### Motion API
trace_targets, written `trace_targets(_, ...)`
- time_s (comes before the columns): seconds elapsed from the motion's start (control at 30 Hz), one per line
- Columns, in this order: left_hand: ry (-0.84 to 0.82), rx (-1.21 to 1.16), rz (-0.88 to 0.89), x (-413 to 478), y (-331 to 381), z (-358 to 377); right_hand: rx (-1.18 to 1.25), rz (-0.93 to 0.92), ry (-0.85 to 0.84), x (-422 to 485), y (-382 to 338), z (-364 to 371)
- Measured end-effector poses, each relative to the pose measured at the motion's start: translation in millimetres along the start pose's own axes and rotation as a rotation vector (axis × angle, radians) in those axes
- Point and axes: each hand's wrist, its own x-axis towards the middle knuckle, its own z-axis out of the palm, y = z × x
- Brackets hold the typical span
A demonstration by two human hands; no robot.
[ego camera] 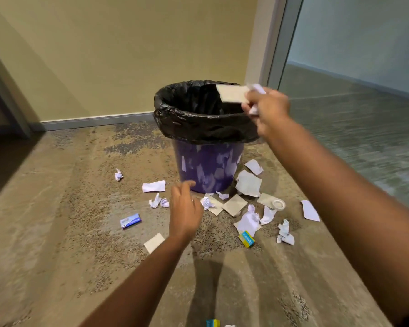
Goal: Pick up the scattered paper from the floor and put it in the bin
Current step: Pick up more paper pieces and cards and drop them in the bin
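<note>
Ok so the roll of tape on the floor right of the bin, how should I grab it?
The roll of tape seems to lie flat, hole up, on a beige sheet. Probably best to come straight down from above and pinch the ring wall, one finger in the hole and the thumb on the outer rim. The free left hand hovers nearby.

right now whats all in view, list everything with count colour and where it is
bin: one, purple, on the floor by the wall
bin bag: one, black, lining the bin, folded over its rim
paper scraps: many, white and beige, flat or crumpled, on the floor around the bin's base
tape roll: one, whitish, on the floor right of the bin
blue packet: one, floor, left of the left hand
small box: one, yellow and teal, floor, near side of the scraps
held paper: beige piece plus white scraps, above the bin's mouth
left hand: open, empty, above the floor scraps
right hand: gripping the held paper
</note>
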Motion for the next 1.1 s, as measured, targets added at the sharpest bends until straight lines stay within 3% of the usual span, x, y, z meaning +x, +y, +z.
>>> trace_targets(0.23, -0.232, 0.153, -0.116, -50.6, -44.8, 30.3, -0.09, 0.124, -0.126, 35.9, -4.8, 44.2)
trace_targets(0.47, -0.644, 0.451, 0.007, -91.8, -61.8, 44.3, -0.198, -0.169, -0.077, 0.2, 43.3, -7.6)
trace_targets(0.67, -0.736, 0.634, 0.078, -110.6, -55.1, 50.9, -0.611, -0.105, -0.057, -59.9, 126.4, -84.3)
trace_targets(0.77, -0.78, 0.621, 0.054, -111.0, -48.9, 53.7, -0.966, -0.025, -0.19, -78.0, 176.5, -123.2)
trace_targets(0.87, -1.015, 0.657, 0.084, -107.3, -43.0, 49.7, -1.272, 0.052, -0.378, -84.9, 204.7, -148.5)
trace_targets(0.97, -1.133, 0.8, 0.227, -107.3, -43.7, 43.3, -1.441, 0.125, -0.446, -84.0, 214.1, -156.1)
trace_targets(1.1, -1.053, 0.914, 0.467, -103.1, -52.8, 38.7, -1.512, 0.132, -0.524, -79.7, 220.5, -155.9)
